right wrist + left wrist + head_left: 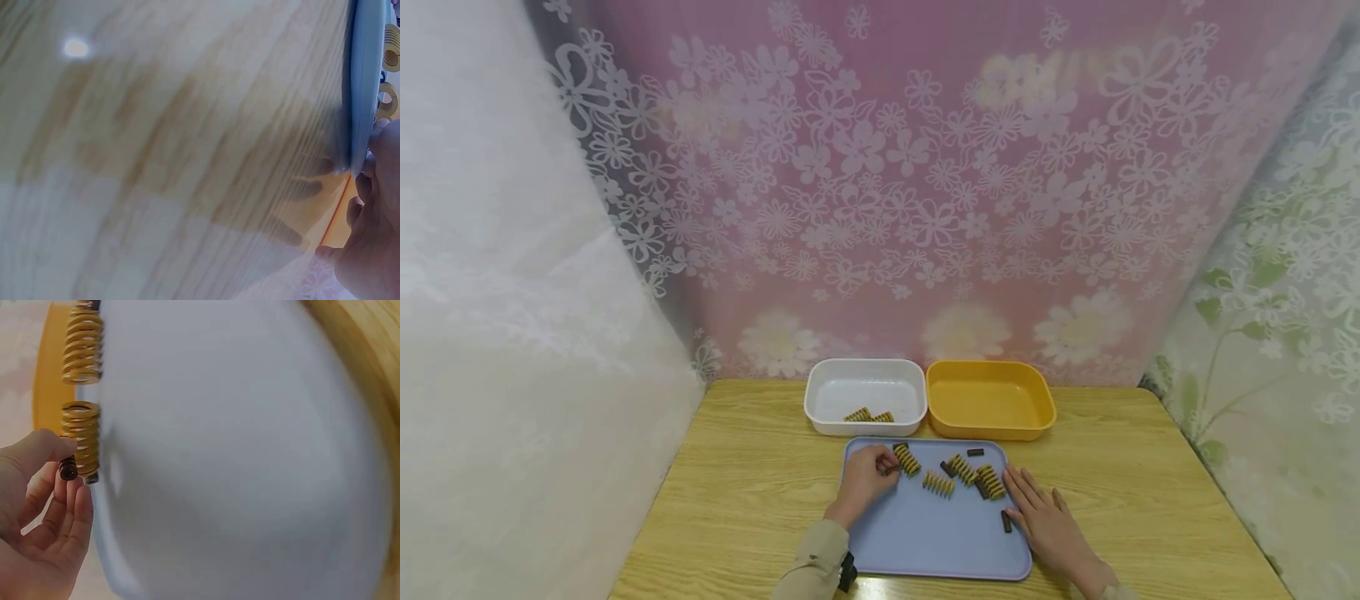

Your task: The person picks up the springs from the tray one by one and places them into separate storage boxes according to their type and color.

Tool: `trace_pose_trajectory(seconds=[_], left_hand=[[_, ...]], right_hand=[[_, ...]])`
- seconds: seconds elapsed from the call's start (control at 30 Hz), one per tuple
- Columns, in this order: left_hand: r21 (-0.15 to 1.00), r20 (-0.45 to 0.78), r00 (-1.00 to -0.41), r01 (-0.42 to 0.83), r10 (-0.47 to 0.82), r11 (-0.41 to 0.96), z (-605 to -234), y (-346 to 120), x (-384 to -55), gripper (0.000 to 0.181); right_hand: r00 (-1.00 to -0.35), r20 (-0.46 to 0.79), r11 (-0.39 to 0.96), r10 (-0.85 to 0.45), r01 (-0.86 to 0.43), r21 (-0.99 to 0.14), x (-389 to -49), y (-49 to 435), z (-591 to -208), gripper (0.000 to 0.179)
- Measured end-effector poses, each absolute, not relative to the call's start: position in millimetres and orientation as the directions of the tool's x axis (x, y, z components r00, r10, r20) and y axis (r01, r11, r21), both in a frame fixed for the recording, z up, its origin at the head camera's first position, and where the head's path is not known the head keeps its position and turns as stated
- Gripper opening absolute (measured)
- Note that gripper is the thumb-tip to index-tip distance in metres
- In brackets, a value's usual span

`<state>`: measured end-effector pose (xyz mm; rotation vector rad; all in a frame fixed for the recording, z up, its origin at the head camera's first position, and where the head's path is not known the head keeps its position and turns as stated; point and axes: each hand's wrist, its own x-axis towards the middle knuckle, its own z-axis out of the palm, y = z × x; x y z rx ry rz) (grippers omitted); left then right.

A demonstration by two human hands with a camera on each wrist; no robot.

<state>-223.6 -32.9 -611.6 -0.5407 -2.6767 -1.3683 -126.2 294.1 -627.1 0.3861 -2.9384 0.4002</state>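
Note:
Between thumb and fingers, my left hand (pixel 863 477) pinches a small dark coil spring (pixel 69 469) over the upper left of the blue tray (pixel 936 542). Right beside those fingertips lies a yellow coil spring (pixel 907 460), with a dark spring (pixel 900 447) at its far end. Several more yellow springs (pixel 938 484) and small dark springs (pixel 975 452) are scattered across the tray's upper half. At the tray's right edge rests my right hand (pixel 1051 523), fingers extended and holding nothing. One dark spring (pixel 1007 522) lies near its thumb.
Behind the tray stand a white bin (pixel 814 407), holding yellow springs (pixel 857 415), and an orange bin (pixel 988 404) side by side. Everything sits on a wood-grain table (pixel 730 475). A flowered curtain (pixel 910 208) hangs at the back, with pale sheets at both sides.

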Motion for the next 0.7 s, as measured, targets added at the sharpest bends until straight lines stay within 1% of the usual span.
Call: trace_pose_trajectory(seconds=[0.13, 0.27, 0.37, 0.6, 0.7], left_hand=[[0.794, 0.244, -0.928, 0.358, 0.282, 0.491, -604, -37, -223, 0.017], [0.784, 0.247, -0.927, 0.362, 0.282, 0.504, -596, -38, -225, 0.016], [0.771, 0.264, -0.924, 0.374, 0.276, 0.515, -591, -38, -227, 0.017], [0.732, 0.305, -0.91, 0.413, 0.282, 0.542, -581, -35, -231, 0.015], [0.707, 0.314, -0.903, 0.428, 0.292, 0.563, -574, -32, -232, 0.015]], right_hand=[[-0.954, 0.187, 0.931, -0.235, -0.276, -0.239, -126, 296, -627, 0.057], [-0.94, 0.234, 0.924, -0.248, -0.302, -0.234, -125, 296, -629, 0.056], [-0.938, 0.238, 0.923, -0.25, -0.306, -0.233, -125, 295, -629, 0.056], [-0.965, 0.135, 0.936, -0.225, -0.252, -0.246, -126, 294, -623, 0.058], [-0.968, 0.118, 0.938, -0.22, -0.243, -0.247, -126, 293, -622, 0.058]])
